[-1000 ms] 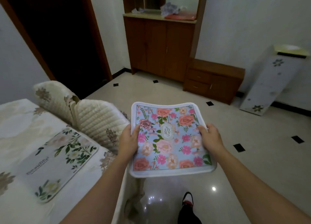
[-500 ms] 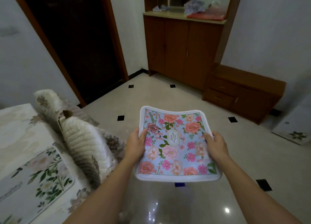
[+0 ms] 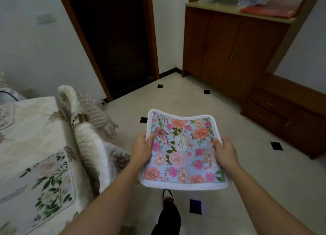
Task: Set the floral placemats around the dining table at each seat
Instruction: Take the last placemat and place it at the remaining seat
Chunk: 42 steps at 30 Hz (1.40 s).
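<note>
I hold a blue floral placemat (image 3: 183, 150) with pink and orange roses and a white border out in front of me over the floor. My left hand (image 3: 142, 146) grips its left edge and my right hand (image 3: 225, 150) grips its right edge, so the mat sags between them. The dining table (image 3: 35, 128) with a cream flowered cloth stands at the left. A white placemat with green leaves (image 3: 47, 187) lies flat on its near corner. Part of another placemat (image 3: 5, 114) shows at the table's far left edge.
Two chairs with quilted cream covers (image 3: 91, 146) stand pushed in along the table's right side. A dark doorway (image 3: 114, 40) is ahead. A brown wooden cabinet (image 3: 229, 49) and a low drawer unit (image 3: 289, 114) line the right wall. My foot (image 3: 167, 197) shows on the tiled floor.
My view has turned left and moved forward along the table's side. The white cabinet at the right has left the view. Both hands keep the same hold on the blue placemat.
</note>
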{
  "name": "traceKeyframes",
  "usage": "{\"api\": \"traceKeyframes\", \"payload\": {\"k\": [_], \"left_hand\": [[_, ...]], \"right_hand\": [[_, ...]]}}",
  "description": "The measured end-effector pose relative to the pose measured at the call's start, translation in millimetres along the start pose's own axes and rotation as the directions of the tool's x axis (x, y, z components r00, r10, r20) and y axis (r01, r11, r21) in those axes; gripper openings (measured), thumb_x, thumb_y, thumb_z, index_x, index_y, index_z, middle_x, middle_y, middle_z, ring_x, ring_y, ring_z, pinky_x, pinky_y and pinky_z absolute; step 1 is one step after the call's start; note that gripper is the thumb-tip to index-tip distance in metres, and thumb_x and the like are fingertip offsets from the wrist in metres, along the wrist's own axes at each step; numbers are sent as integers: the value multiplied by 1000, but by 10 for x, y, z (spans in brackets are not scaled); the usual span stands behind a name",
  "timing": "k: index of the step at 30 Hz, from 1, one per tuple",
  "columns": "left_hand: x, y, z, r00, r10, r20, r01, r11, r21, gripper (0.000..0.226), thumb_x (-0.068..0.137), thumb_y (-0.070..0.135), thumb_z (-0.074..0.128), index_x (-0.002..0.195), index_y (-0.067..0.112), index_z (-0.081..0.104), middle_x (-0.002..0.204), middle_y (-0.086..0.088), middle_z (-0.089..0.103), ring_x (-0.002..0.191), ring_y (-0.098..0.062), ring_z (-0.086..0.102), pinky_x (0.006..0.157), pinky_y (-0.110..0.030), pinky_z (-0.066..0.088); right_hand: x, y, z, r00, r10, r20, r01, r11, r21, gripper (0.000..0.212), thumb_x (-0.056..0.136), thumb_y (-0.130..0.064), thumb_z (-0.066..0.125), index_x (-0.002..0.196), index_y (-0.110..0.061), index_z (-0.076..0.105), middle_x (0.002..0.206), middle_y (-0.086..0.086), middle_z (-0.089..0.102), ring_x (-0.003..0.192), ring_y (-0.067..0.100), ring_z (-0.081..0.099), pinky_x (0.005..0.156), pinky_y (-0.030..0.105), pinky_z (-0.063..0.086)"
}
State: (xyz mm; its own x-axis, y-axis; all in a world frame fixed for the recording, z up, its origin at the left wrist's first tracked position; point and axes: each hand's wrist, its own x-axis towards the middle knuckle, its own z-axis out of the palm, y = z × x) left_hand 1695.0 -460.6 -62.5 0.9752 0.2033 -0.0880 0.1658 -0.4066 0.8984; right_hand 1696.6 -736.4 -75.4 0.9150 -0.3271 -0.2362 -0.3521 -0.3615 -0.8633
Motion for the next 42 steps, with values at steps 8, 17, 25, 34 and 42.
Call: {"api": "traceKeyframes", "payload": {"k": [8, 17, 25, 34, 42], "left_hand": [[1369, -138, 94, 996, -50, -74, 46, 997, -59, 20, 101, 37, 50, 103, 21, 61, 88, -1, 75, 75, -14, 74, 71, -43, 62], [3019, -53, -134, 984, -84, -156, 79, 996, -38, 18, 101, 35, 50, 103, 20, 60, 86, 1, 73, 72, -7, 71, 60, -21, 56], [3877, -139, -408, 961, -152, -232, 141, 988, -63, 20, 101, 34, 51, 103, 17, 60, 86, -1, 73, 73, -11, 72, 62, -27, 58], [4865, -174, -861, 905, -221, -365, 198, 975, -100, 18, 101, 32, 51, 104, 17, 59, 85, 0, 72, 70, -8, 71, 56, -19, 55], [5896, -237, -1288, 800, -358, -482, 285, 933, -220, 26, 100, 38, 50, 114, 19, 59, 93, -5, 75, 78, -17, 75, 71, -44, 63]], "right_hand": [[1251, -623, 517, 995, -53, 79, 57, 997, -46, 18, 102, -33, 46, 99, -18, 54, 88, 9, 72, 71, 24, 73, 66, 42, 61], [2734, -1411, 1341, 989, -43, 139, 53, 996, -74, 17, 101, -38, 46, 96, -23, 52, 86, 7, 73, 70, 24, 74, 70, 49, 62], [3546, -1935, 1977, 970, -82, 228, 105, 990, -89, 17, 101, -36, 46, 96, -21, 53, 89, 10, 71, 74, 26, 72, 72, 49, 61], [4503, -2645, 2957, 920, -157, 358, 199, 976, -83, 17, 102, -31, 45, 96, -17, 54, 87, 9, 68, 74, 26, 70, 66, 39, 59], [5467, -3515, 3937, 821, -193, 537, 260, 964, -50, 17, 104, -30, 44, 97, -17, 53, 87, 5, 67, 73, 21, 70, 60, 31, 55]]}}
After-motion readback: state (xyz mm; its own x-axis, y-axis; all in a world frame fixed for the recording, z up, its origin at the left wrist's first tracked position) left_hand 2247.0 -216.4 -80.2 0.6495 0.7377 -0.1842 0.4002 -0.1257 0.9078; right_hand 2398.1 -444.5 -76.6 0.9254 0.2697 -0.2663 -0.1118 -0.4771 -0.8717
